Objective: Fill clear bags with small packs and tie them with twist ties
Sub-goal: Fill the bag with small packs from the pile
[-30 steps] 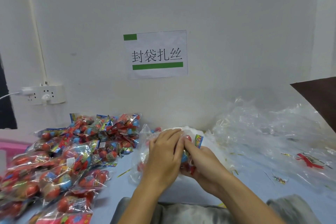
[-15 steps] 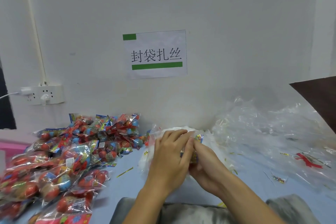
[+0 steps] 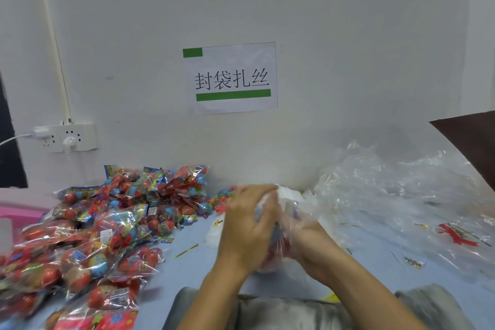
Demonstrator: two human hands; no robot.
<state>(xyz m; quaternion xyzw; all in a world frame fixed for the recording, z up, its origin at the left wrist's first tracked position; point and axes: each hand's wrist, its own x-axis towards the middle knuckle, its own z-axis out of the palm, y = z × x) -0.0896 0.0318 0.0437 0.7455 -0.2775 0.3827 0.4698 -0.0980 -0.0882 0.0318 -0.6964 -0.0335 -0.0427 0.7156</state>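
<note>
Both hands work one clear bag [image 3: 278,246] holding red and blue small packs, just above the blue table [image 3: 192,268]. My left hand [image 3: 246,228] wraps its fingers over the bag's top. My right hand [image 3: 305,241] grips the bag from the right, partly under the plastic. The picture is blurred there, so the bag's mouth is hard to make out. A gold twist tie [image 3: 186,250] lies loose on the table left of my hands.
A heap of filled, red-and-blue pack bags [image 3: 101,225] covers the left of the table. Empty clear bags [image 3: 401,196] pile up at the right against the wall. More twist ties [image 3: 422,225] lie scattered there. A wall socket [image 3: 68,138] is at left.
The bag has been gathered in between my hands and drawn slightly toward me. My left hand has closed further over its top; less of the packs shows.
</note>
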